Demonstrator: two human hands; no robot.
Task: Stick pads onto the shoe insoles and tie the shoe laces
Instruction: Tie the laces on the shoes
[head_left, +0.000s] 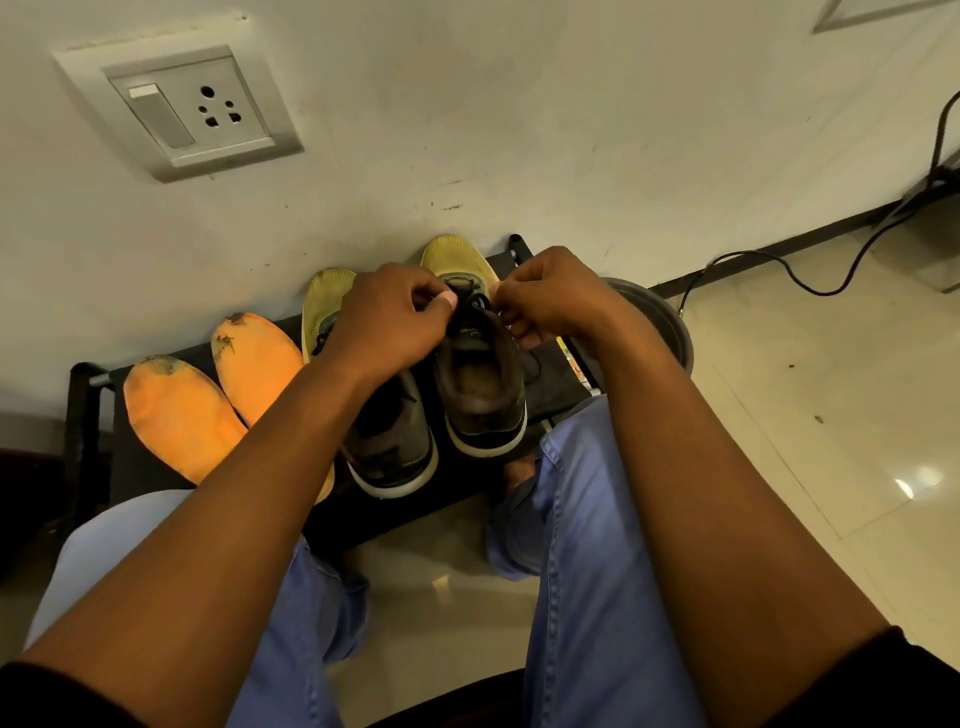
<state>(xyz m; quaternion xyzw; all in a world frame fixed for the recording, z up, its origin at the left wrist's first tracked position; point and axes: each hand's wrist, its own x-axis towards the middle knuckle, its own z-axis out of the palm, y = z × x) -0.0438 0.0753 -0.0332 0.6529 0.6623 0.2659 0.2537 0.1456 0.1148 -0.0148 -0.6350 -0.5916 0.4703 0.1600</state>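
step: lacing/tying on the right-hand shoe (480, 384); judging by the pose, mid-knot, not cinched
left hand (387, 325): fingers curled, thumb and forefinger pinching what looks like a strand of the black lace (475, 301); thumb tip points toward the other hand
right hand (545, 301): curled too, fingertips pinching the lace from the opposite side; exact strand hidden under the fingers
grip gap: the two pinches sit close together, lace crossing directly between them, over the shoe's tongue
shoe vs grip: body of the shoe lies below and toward the person from both pinches; heel opening nearest the person, yellow toe beyond the knuckles toward the wall (467, 130)
long axis: heel-to-toe runs away from the person, roughly square to the line joining the hands, so pulling the hands apart should tighten across the shoe, not along it
nearer hand: both about equally near the lace; neither has an obvious lead
second shoe (387, 441): just beside the first, under the left wrist; its laces mostly covered by the forearm, can't tell if tied
insoles (182, 410): two orange ones outboard of the left forearm, well clear of the grip, on the same black stand (85, 415); can't see any pads on them
risk: left forearm hangs over the second shoe; a wide outward pull could nudge it
next, my read: draw outward evenly, keep tension low and level
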